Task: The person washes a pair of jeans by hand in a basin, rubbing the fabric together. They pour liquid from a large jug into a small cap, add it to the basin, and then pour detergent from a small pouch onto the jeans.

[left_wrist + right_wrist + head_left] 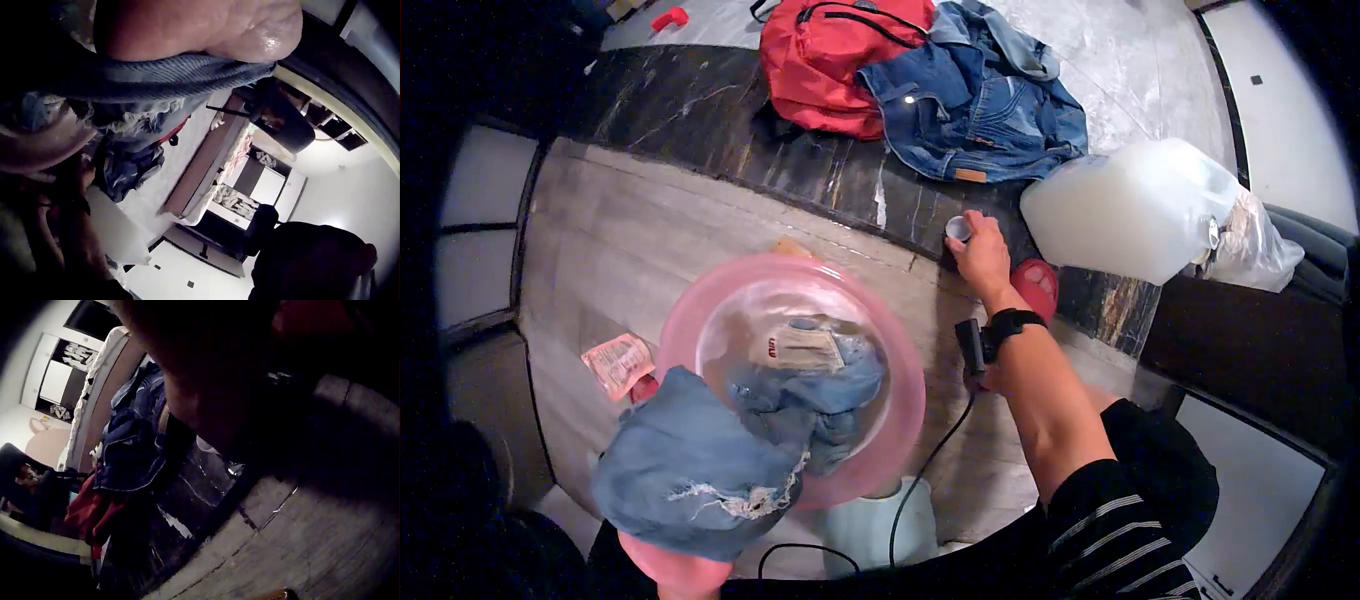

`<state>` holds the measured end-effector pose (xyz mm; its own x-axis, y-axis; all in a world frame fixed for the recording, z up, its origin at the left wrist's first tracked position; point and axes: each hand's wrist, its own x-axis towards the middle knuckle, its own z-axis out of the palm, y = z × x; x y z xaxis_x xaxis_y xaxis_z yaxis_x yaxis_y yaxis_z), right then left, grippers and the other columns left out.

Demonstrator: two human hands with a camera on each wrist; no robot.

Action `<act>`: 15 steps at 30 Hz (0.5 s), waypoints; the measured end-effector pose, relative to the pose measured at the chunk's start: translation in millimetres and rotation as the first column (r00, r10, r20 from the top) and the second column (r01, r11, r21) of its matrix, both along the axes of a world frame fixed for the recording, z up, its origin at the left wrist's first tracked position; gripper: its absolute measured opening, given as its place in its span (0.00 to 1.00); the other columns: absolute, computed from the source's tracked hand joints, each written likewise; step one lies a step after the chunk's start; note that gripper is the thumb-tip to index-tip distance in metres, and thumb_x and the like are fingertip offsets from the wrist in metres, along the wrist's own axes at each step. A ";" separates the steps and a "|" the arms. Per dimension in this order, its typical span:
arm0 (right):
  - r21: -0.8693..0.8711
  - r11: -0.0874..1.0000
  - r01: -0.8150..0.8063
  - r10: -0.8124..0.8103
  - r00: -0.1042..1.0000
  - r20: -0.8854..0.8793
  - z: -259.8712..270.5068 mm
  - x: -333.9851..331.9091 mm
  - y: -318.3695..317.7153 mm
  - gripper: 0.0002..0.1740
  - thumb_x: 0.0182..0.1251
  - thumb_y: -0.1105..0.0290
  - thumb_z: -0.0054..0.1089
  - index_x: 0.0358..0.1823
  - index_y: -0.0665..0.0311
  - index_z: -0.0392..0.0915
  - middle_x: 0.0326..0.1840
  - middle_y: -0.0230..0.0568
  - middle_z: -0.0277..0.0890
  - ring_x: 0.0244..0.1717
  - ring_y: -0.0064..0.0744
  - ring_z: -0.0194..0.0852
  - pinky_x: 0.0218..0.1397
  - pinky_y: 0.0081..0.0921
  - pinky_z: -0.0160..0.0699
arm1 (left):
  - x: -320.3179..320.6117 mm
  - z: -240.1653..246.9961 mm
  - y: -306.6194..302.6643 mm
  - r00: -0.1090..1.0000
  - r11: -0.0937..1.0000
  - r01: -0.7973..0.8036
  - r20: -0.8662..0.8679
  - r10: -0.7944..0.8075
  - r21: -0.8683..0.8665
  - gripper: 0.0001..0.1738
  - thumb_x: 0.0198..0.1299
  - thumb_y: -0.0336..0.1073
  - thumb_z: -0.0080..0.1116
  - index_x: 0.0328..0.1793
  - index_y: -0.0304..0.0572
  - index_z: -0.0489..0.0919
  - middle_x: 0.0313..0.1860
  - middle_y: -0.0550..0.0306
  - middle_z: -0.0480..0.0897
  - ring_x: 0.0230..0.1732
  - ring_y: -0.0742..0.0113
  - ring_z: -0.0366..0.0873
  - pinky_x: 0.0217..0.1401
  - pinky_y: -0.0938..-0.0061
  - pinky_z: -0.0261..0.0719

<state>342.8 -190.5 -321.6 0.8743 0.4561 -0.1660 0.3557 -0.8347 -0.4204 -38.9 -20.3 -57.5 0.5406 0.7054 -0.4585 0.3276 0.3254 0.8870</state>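
Note:
My right hand (982, 258) pinches a small white cup (958, 229) at its rim, low over the dark marble ledge (820, 185). In the right wrist view the hand is dark, and the cup (205, 445) shows only in part. My left hand (206, 28) holds up ripped light-blue jeans (690, 460), whose cloth hides its fingers in the head view. The bunched jeans overlap the near left rim of a pink basin (905, 400). More wet denim (840, 385) with a pale label patch lies in the basin's water.
A large whitish jug (1120, 205) stands right of my right hand, with a red shoe (1035, 287) below it. Dark denim (990, 100) and a red backpack (820, 75) lie on the ledge. A pink packet (618, 365) lies left of the basin; a black cable (935, 450) hangs near it.

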 end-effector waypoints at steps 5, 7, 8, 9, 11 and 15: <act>0.206 0.976 -0.074 0.089 0.994 -0.066 32.7 1.5 19.5 0.22 0.52 0.69 0.65 0.50 0.62 0.71 0.43 0.50 0.76 0.43 0.46 0.78 0.47 0.34 0.76 | 34.4 8.4 -10.3 0.796 0.737 -0.266 0.290 0.532 -0.622 0.28 0.68 0.51 0.36 0.66 0.41 0.67 0.65 0.49 0.70 0.64 0.49 0.68 0.69 0.54 0.63; 0.279 0.949 -0.150 0.192 0.973 -0.130 73.5 1.3 34.9 0.22 0.52 0.70 0.65 0.50 0.63 0.71 0.43 0.50 0.77 0.44 0.45 0.78 0.47 0.32 0.76 | 41.8 12.5 -9.2 0.770 0.707 -0.242 0.312 0.557 -0.665 0.28 0.68 0.51 0.36 0.65 0.41 0.67 0.63 0.50 0.72 0.63 0.50 0.69 0.68 0.55 0.64; 0.315 0.926 -0.207 0.259 0.956 -0.134 97.5 -0.5 42.2 0.23 0.51 0.70 0.65 0.50 0.64 0.72 0.45 0.51 0.77 0.45 0.47 0.78 0.49 0.33 0.76 | 38.1 9.1 -8.6 0.753 0.706 -0.200 0.355 0.554 -0.679 0.28 0.68 0.51 0.36 0.65 0.42 0.68 0.63 0.50 0.72 0.62 0.50 0.69 0.68 0.55 0.64; 0.349 0.899 -0.264 0.326 0.936 -0.134 115.9 -2.4 48.8 0.23 0.50 0.70 0.65 0.49 0.65 0.72 0.46 0.52 0.77 0.47 0.48 0.78 0.50 0.33 0.76 | 34.9 6.5 -8.5 0.748 0.690 -0.180 0.358 0.559 -0.701 0.28 0.68 0.52 0.35 0.65 0.42 0.68 0.62 0.51 0.73 0.62 0.51 0.69 0.68 0.55 0.65; 0.388 0.833 -0.394 0.432 0.902 -0.012 146.9 -9.7 61.7 0.24 0.50 0.72 0.65 0.51 0.65 0.72 0.46 0.50 0.76 0.46 0.44 0.78 0.49 0.31 0.76 | 33.0 4.7 -7.2 0.731 0.661 -0.139 0.374 0.571 -0.737 0.29 0.68 0.54 0.35 0.65 0.42 0.68 0.62 0.51 0.73 0.62 0.51 0.70 0.68 0.55 0.65; 0.346 0.716 -0.606 0.599 0.788 0.141 249.3 -51.1 78.4 0.25 0.48 0.73 0.64 0.52 0.63 0.71 0.43 0.47 0.74 0.42 0.45 0.76 0.47 0.32 0.76 | 32.7 0.5 1.3 0.662 0.640 -0.015 0.472 0.582 -0.768 0.28 0.69 0.51 0.32 0.64 0.39 0.69 0.61 0.49 0.74 0.61 0.51 0.71 0.67 0.56 0.67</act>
